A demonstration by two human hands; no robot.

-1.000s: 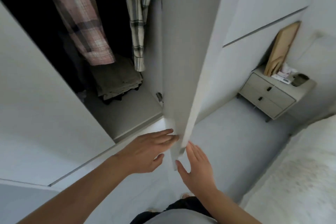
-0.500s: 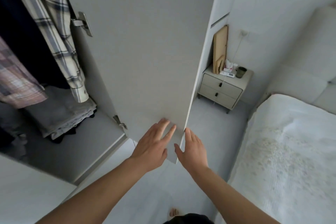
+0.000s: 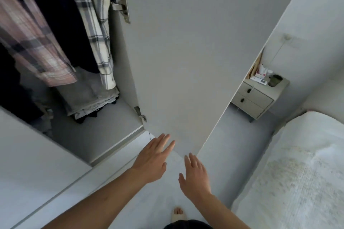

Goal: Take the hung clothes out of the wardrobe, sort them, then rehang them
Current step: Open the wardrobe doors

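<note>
Two hands are in front of me, and both are empty, with the fingers stretched out and a little apart. My left hand (image 3: 151, 161) reaches toward the bottom corner of the open wardrobe door (image 3: 186, 52); its fingertips (image 3: 168, 138) overlap the lower edge of the door, but I cannot tell if they really touch it. My right hand (image 3: 195, 176) is just below that corner, palm turned toward the door, and it does not touch the door. The door stands wide open and fills the middle of the view, with one metal hinge (image 3: 123, 8) high on its inner side and another hinge (image 3: 140, 113) near the bottom. To the left of the door is the inside of the wardrobe (image 3: 89, 132). There the clothes hang: a pink checked shirt (image 3: 31, 39) on the left, a dark garment (image 3: 61, 15) in the middle, and a white and grey checked shirt (image 3: 95, 24) next to the door. Under them, on the wardrobe floor, lies a pile of folded grey clothes (image 3: 89, 96) with something black below it. To the right of the door I see a small nightstand (image 3: 258, 96) with two drawers against the wall, and on it a dark cup (image 3: 275, 80) and some small things that I cannot make out. At the right edge is a bed with a white cover (image 3: 297, 173). Near the bottom, the toes of one foot (image 3: 178, 212) show on the pale floor.
</note>
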